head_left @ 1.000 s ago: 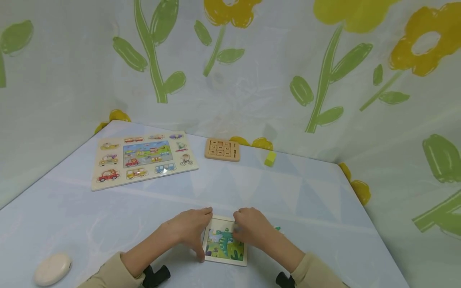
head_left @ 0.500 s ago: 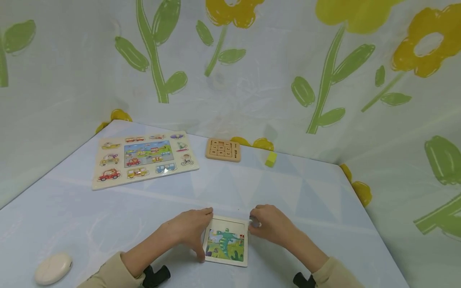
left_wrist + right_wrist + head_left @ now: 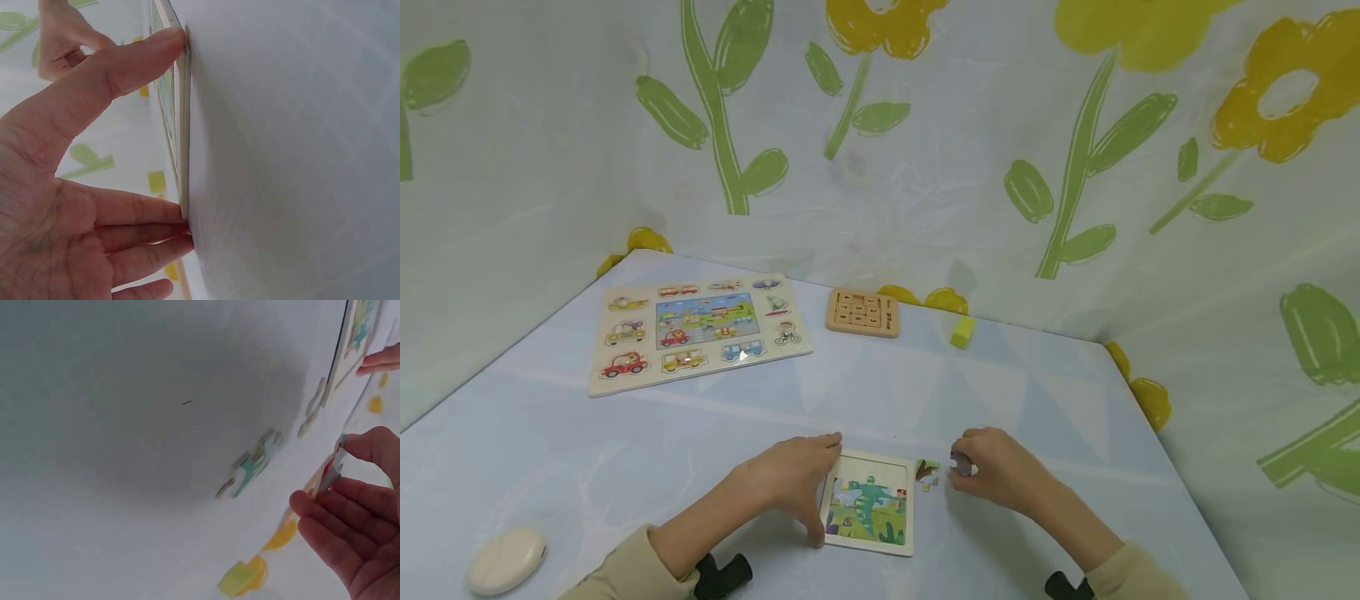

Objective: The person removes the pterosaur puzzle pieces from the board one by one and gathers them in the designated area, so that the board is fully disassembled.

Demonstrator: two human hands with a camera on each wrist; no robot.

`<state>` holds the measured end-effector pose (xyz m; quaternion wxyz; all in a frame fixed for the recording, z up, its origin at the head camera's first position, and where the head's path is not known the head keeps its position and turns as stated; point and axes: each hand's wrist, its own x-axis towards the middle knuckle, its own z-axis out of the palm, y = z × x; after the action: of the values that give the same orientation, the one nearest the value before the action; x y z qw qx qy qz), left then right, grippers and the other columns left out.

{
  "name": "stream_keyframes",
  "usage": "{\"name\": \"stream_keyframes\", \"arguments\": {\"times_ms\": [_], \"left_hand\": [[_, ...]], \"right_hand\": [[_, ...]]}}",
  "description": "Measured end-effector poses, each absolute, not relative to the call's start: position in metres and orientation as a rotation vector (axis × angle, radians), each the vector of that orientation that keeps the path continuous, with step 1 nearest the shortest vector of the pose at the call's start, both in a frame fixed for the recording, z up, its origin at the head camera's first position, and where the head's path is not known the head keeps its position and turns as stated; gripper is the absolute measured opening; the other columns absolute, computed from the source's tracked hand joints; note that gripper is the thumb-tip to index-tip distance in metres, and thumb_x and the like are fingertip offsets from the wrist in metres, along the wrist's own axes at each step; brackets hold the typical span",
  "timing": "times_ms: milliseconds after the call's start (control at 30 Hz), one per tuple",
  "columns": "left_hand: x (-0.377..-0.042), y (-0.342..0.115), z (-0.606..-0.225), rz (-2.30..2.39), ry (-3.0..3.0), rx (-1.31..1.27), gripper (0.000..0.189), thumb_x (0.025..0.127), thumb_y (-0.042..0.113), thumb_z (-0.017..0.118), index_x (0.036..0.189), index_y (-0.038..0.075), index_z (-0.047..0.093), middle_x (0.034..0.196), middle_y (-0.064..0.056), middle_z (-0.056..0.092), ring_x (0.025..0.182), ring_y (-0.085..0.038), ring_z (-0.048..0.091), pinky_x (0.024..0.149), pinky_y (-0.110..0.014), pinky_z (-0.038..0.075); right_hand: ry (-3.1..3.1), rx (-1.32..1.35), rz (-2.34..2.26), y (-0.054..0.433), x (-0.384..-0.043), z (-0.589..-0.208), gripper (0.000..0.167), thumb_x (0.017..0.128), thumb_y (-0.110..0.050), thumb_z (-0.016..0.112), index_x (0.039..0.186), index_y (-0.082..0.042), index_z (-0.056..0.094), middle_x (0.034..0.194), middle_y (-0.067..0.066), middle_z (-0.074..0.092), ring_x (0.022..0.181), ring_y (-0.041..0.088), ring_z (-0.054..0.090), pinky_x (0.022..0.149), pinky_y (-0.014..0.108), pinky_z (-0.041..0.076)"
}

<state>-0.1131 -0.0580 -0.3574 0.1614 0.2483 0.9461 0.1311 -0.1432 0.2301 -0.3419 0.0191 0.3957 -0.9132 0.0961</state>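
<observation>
A small wooden dinosaur jigsaw tray [image 3: 910, 517] lies flat near the table's front, with pieces over the lower part of its picture and a bare strip along its top. My left hand [image 3: 790, 477] touches its left side, thumb at the near corner and straight fingers at the far one. To the right, my right hand [image 3: 1003, 473] pinches a jigsaw piece [image 3: 329, 470] between thumb and fingers, its grey back [image 3: 962, 464] showing in the head view. One loose piece [image 3: 928, 473] lies beside the tray; the right wrist view shows another, teal and white piece [image 3: 253, 464], on the table.
A vehicle peg puzzle board [image 3: 700, 325] lies at the back left. Behind the tray are a wooden number sliding puzzle [image 3: 862, 313] and a yellow-green block [image 3: 962, 332]. At the front left sits a round cream object [image 3: 508, 560]. A flower-printed curtain [image 3: 940, 167] hangs behind the table.
My right hand has moved right from over the tray's right edge, carrying a piece, which uncovers the tray's right side and the loose piece beside it. The left hand stays in place.
</observation>
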Motion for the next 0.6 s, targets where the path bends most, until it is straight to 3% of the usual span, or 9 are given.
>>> {"name": "stream_keyframes", "arguments": {"times_ms": [600], "left_hand": [[-0.113,-0.058,-0.357,0.355,2.695,0.702,0.110,0.053,0.044,0.093,0.141,-0.002,0.044,0.149,-0.013,0.043,0.135,-0.027,0.045,0.111,-0.040,0.041]], "right_hand": [[-2.927,1.124,0.209,0.270,-0.139,-0.348,0.008,0.076,-0.009,0.074,0.075,-0.011,0.066,0.066,-0.011,0.053,0.058,-0.005,0.038,0.050,0.015,0.037]]}}
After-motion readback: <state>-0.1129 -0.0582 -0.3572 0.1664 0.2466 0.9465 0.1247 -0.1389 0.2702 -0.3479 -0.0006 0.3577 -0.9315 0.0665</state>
